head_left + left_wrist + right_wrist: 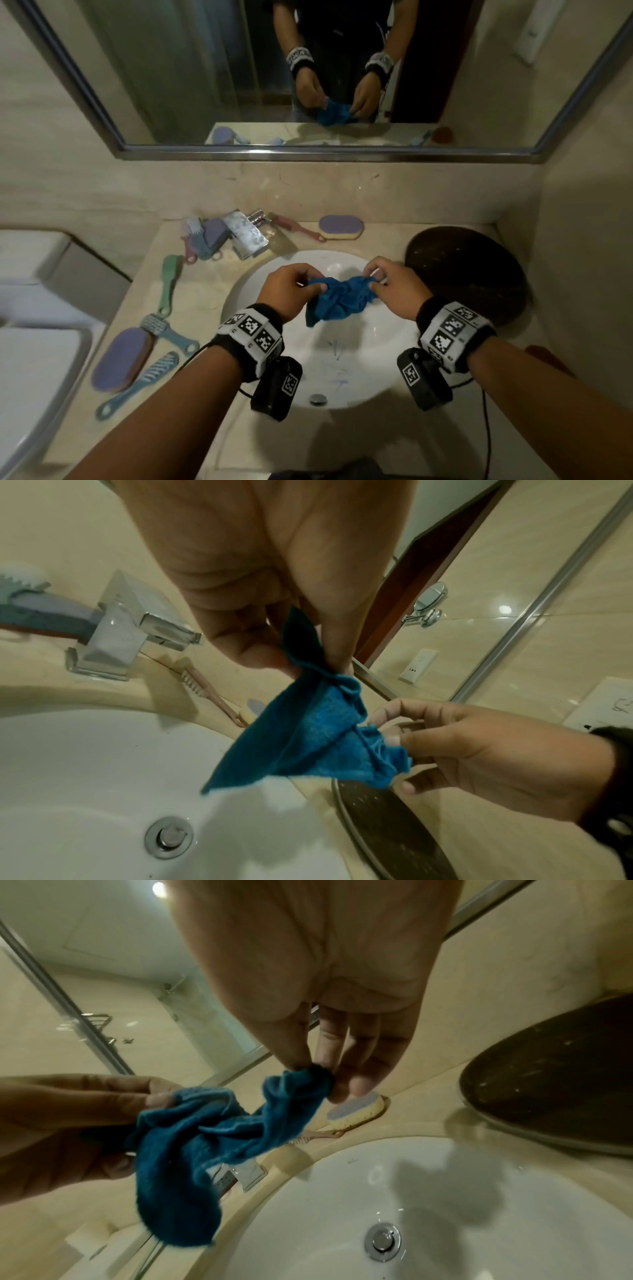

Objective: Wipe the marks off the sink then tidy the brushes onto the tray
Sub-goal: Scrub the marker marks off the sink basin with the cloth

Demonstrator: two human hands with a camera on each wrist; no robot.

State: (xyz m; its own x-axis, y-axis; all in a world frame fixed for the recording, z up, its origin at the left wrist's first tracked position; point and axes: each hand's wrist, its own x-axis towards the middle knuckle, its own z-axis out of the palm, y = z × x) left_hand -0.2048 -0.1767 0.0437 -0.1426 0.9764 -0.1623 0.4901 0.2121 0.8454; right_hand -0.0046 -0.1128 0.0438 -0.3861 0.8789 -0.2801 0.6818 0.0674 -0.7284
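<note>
Both hands hold a crumpled blue cloth (337,298) in the air above the white sink (387,346). My left hand (291,287) pinches its left corner (308,653) between thumb and fingers. My right hand (390,284) pinches the right end (315,1077). Blue scribbled marks (337,356) show on the basin's near slope, above the drain (318,398). The dark oval tray (469,274) lies to the right of the sink. Several brushes (171,277) lie scattered on the counter to the left.
A chrome tap (245,234) stands behind the basin, with a pink brush (298,228) and a purple-and-yellow sponge (340,226) to its right. A purple sponge (118,358) lies at the left front. The mirror (308,68) hangs above, and a toilet (30,308) is at far left.
</note>
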